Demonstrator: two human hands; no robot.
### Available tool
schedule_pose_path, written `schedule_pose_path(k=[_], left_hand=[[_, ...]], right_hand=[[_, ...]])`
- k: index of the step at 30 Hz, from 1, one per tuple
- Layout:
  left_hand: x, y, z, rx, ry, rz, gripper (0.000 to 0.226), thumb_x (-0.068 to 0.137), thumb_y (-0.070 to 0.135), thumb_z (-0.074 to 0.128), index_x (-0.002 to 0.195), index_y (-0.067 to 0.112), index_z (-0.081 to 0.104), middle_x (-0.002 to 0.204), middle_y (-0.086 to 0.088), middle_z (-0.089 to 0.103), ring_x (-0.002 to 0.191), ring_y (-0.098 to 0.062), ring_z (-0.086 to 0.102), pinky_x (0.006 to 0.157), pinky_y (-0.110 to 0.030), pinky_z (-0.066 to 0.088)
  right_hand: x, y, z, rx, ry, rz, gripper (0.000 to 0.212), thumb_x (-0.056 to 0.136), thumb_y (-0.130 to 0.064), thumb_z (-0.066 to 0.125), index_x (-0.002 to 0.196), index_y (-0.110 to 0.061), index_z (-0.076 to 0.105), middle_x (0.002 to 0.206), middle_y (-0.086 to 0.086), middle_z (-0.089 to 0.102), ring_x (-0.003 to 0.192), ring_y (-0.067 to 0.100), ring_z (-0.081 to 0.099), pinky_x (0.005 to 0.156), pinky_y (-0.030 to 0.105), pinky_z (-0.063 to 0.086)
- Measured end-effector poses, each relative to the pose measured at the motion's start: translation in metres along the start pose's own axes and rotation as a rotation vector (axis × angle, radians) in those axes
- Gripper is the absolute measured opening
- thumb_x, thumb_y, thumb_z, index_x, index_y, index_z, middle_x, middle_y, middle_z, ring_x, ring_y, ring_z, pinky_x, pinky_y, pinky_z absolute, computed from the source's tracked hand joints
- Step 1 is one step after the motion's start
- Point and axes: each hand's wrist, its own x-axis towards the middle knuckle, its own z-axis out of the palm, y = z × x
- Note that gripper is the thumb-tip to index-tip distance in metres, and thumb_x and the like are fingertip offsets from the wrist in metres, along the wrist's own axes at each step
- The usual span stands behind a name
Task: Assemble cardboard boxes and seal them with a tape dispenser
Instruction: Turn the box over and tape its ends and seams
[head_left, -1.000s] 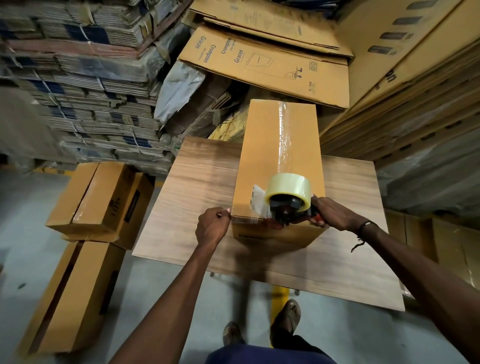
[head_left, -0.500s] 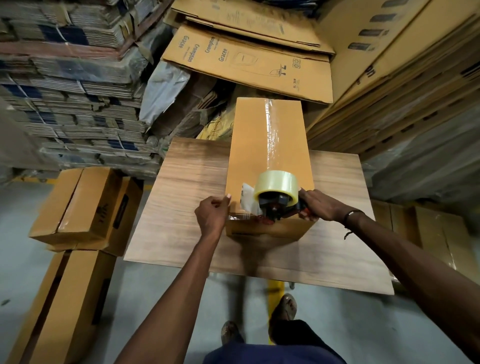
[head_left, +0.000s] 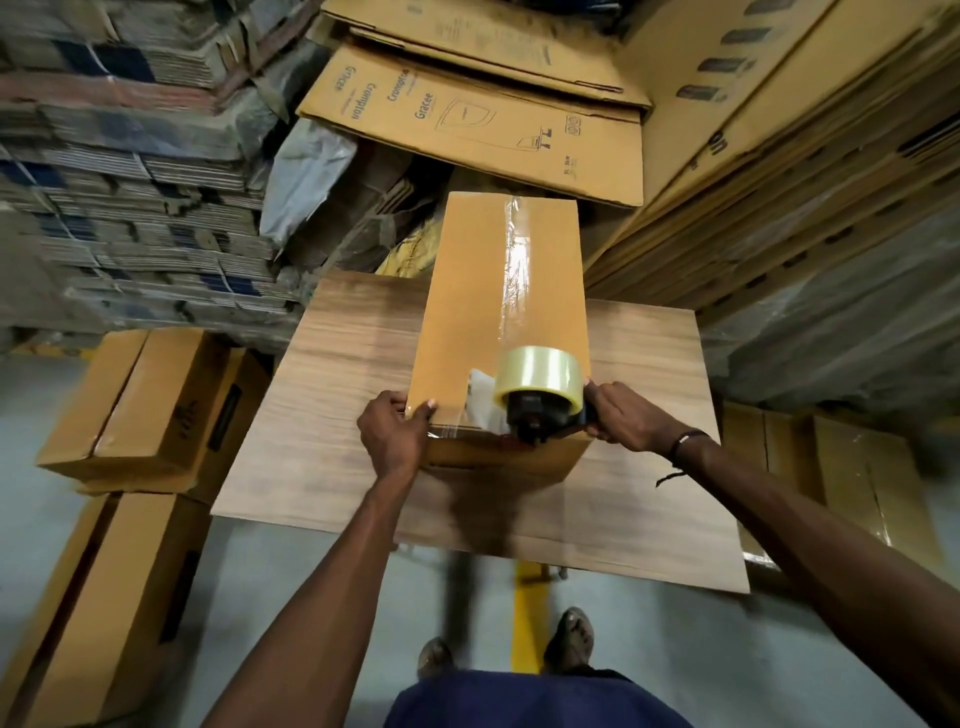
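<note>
Lengthwise, the box (head_left: 467, 312) lay on the table (head_left: 322, 415), its long side running away from the person; the left hand (head_left: 392, 434) gripped its near left corner; just right of that, the right hand (head_left: 621, 418) held the tape dispenser (head_left: 540, 387) at the near edge, tape (head_left: 514, 270) trailing away.

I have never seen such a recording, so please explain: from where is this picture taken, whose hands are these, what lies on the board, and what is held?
The camera sits on a person's head and looks down, so the arms are that person's own. A long cardboard box lies on a wooden board, with clear tape along its top. The left hand grips the box's near corner. The right hand holds a tape dispenser at the near end. More boxes lie on the floor at left.
</note>
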Motion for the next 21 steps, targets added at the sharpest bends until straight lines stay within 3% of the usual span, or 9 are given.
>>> schedule_pose_path(k=[1, 3, 5, 7, 10, 12, 15, 18, 21], left_hand=[[0.0, 0.0, 0.0, -0.001, 0.004, -0.003, 0.041, 0.073, 0.037, 0.093, 0.096, 0.009, 0.074, 0.091, -0.008, 0.074, 0.083, -0.023, 0.066, 0.074, -0.029, 0.049], [-0.001, 0.0, 0.002, -0.008, 0.016, -0.007, 0.041, 0.073, 0.035, 0.094, 0.098, 0.008, 0.074, 0.094, -0.01, 0.075, 0.084, -0.023, 0.067, 0.075, -0.027, 0.047], [-0.003, 0.002, 0.004, -0.021, 0.028, -0.007, 0.044, 0.073, 0.034, 0.093, 0.103, 0.01, 0.072, 0.101, -0.01, 0.073, 0.092, -0.026, 0.068, 0.077, -0.03, 0.049], [-0.007, 0.004, 0.006, 0.06, 0.048, 0.014, 0.054, 0.075, 0.038, 0.091, 0.115, 0.014, 0.066, 0.115, -0.01, 0.067, 0.107, -0.03, 0.063, 0.086, -0.039, 0.052], [-0.023, 0.012, 0.018, 0.269, 0.112, 0.113, 0.071, 0.08, 0.042, 0.086, 0.136, 0.014, 0.054, 0.14, -0.014, 0.053, 0.129, -0.035, 0.05, 0.107, -0.051, 0.043], [-0.038, 0.023, 0.031, 0.344, 0.116, 0.199, 0.077, 0.083, 0.043, 0.082, 0.144, 0.012, 0.047, 0.152, -0.017, 0.044, 0.141, -0.037, 0.041, 0.117, -0.056, 0.032], [-0.066, 0.048, 0.059, 0.337, -0.034, 0.212, 0.077, 0.091, 0.042, 0.07, 0.156, 0.019, 0.035, 0.167, -0.015, 0.024, 0.156, -0.033, 0.018, 0.125, -0.054, 0.012], [-0.086, 0.061, 0.086, 0.318, -0.226, 0.328, 0.076, 0.099, 0.041, 0.06, 0.163, 0.024, 0.023, 0.173, -0.01, 0.006, 0.16, -0.029, 0.0, 0.128, -0.046, -0.007], [-0.092, 0.068, 0.093, 0.352, -0.335, 0.335, 0.083, 0.103, 0.04, 0.058, 0.164, 0.018, 0.006, 0.172, -0.007, -0.005, 0.16, -0.025, -0.008, 0.128, -0.04, -0.009]], right_hand=[[-0.006, 0.013, -0.006, -0.015, -0.011, 0.021, 0.029, 0.105, -0.034, 0.039, 0.117, -0.013, 0.055, 0.074, 0.018, 0.062, 0.059, 0.029, 0.047, 0.059, 0.046, 0.045], [-0.023, 0.036, -0.017, -0.036, -0.006, 0.025, 0.028, 0.101, -0.031, 0.045, 0.124, -0.015, 0.048, 0.074, 0.013, 0.064, 0.057, 0.025, 0.048, 0.058, 0.042, 0.044], [-0.037, 0.049, -0.025, -0.01, -0.004, 0.006, 0.026, 0.099, -0.03, 0.046, 0.123, -0.018, 0.046, 0.07, 0.011, 0.064, 0.053, 0.022, 0.048, 0.054, 0.029, 0.042], [-0.041, 0.054, -0.027, 0.03, 0.001, 0.005, 0.023, 0.102, -0.03, 0.043, 0.114, -0.011, 0.05, 0.065, 0.011, 0.064, 0.05, 0.023, 0.051, 0.052, 0.017, 0.039], [-0.037, 0.052, -0.029, 0.087, -0.012, 0.024, 0.056, 0.112, -0.037, 0.026, 0.095, 0.005, 0.059, 0.063, 0.015, 0.064, 0.049, 0.018, 0.052, 0.055, 0.012, 0.039], [-0.037, 0.049, -0.03, 0.109, -0.027, 0.01, 0.061, 0.113, -0.041, 0.021, 0.088, 0.0, 0.058, 0.062, 0.014, 0.063, 0.047, 0.014, 0.049, 0.056, 0.013, 0.04], [-0.038, 0.048, -0.033, 0.121, -0.032, -0.031, 0.065, 0.115, -0.039, 0.017, 0.082, 0.0, 0.056, 0.06, 0.014, 0.062, 0.045, 0.013, 0.049, 0.057, 0.013, 0.039], [-0.04, 0.049, -0.031, 0.084, -0.019, -0.092, 0.063, 0.109, -0.055, 0.013, 0.082, -0.013, 0.051, 0.06, 0.011, 0.062, 0.049, 0.021, 0.05, 0.057, 0.024, 0.039], [-0.041, 0.054, -0.034, 0.094, -0.029, -0.098, 0.061, 0.109, -0.051, 0.016, 0.079, -0.014, 0.053, 0.057, 0.009, 0.061, 0.046, 0.018, 0.049, 0.058, 0.024, 0.04]])
